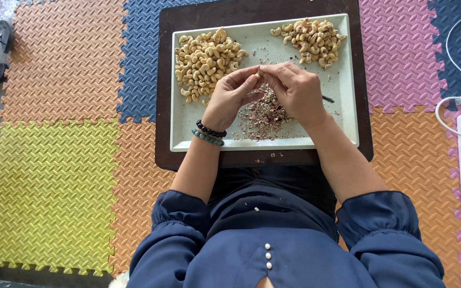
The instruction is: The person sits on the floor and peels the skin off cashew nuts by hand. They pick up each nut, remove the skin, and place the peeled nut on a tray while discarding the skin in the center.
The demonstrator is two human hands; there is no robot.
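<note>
Head view shows the left hand (230, 96) and right hand (294, 88) pinching one cashew (257, 74) together above the pale tray (348, 106), mid-frame, over brown peels (265, 114).

A single pale cashew nut (255, 78) sits pinched between the fingertips of both hands, held just above the heap of brown skins (267, 113) on the tray.
</note>
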